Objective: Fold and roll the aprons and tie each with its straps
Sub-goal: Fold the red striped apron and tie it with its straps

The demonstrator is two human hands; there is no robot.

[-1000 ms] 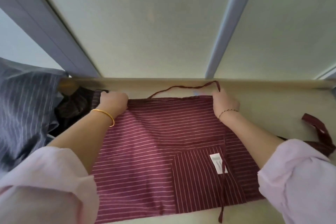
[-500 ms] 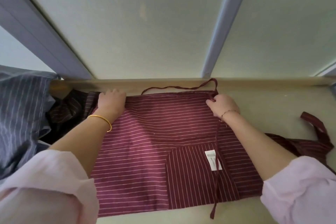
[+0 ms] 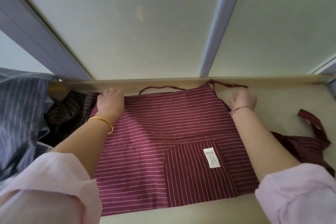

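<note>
While left hand point(image 3: 111, 102) grips maroon apron point(image 3: 163, 125), right hand point(image 3: 243, 101) its strap point(image 3: 233, 85) (thin), grey cloth point(image 3: 21, 114) crowds left.

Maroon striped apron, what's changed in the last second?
The right hand left the far right corner of the maroon striped apron and pulled its thin strap off the pocket, out to the right. The left hand stayed holding the far left corner.

Label point(image 3: 211, 157) print too small to read. Grey striped cloth point(image 3: 20, 114) cut by left edge. Left hand point(image 3: 110, 102) fingertips hidden behind knuckles. Right hand point(image 3: 243, 101) hold on strap point(image 3: 236, 85) unclear.
</note>
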